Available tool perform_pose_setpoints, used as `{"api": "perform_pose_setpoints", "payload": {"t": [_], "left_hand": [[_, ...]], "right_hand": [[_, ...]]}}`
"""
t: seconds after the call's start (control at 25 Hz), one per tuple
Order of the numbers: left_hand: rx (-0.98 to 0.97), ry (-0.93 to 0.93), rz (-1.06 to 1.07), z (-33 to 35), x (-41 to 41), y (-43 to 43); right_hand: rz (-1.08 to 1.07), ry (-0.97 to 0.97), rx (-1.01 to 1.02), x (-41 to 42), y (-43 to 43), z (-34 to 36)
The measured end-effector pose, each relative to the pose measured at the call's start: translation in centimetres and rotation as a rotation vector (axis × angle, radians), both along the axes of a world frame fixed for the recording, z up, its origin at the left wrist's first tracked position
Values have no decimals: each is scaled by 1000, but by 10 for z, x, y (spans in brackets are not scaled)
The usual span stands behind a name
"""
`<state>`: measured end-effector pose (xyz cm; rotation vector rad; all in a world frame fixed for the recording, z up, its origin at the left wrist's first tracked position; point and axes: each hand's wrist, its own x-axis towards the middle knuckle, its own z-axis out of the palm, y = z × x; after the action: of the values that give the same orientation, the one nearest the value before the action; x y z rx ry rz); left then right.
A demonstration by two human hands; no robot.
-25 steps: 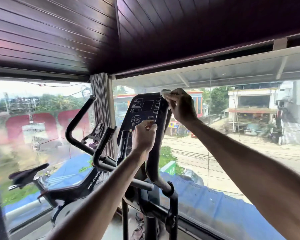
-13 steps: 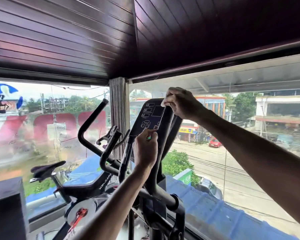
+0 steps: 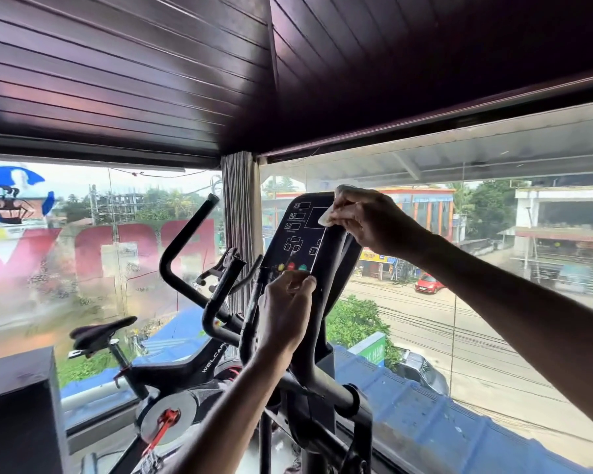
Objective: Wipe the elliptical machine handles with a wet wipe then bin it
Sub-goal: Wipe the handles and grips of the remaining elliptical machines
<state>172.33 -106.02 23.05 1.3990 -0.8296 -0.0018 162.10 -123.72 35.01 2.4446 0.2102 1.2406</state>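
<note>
The right hand (image 3: 370,222) grasps a white wet wipe (image 3: 326,218) and wraps it over the top end of the elliptical's near black handle (image 3: 331,249), fingers curled down around the grip. The wipe bunches above the knuckles and pokes out beside the fingertips, against the edge of the console (image 3: 300,234). Lower on the same handle, the left hand (image 3: 285,314) holds on with its fingers curled, the thumb lying against the bar just under the console's 3 coloured buttons (image 3: 291,267). Both forearms reach up from the bottom of the view. Another curved black bar (image 3: 180,246) rises to the left. A spin bike (image 3: 192,366) stands further left, near the window (image 3: 493,336). Beyond the glass, a red car (image 3: 428,283) sits on the street.
</note>
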Motion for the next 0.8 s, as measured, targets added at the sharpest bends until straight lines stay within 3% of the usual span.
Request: {"api": "perform_pose_setpoints", "payload": {"t": [0.2,0.32,0.44,0.8], "left_hand": [[-65,-10,77,-9,-6,-5],[-84,-22,125,-12,-10,-6],[-99,-28,146,-12,-13,-7],[-128,-66,160,-13,-12,-7]], "right_hand": [[-80,-178,68,-2,-9,15],[-46,-52,22,-1,-4,13],[-59,-134,52,2,-5,18],[-96,-69,13,10,-2,28]]}}
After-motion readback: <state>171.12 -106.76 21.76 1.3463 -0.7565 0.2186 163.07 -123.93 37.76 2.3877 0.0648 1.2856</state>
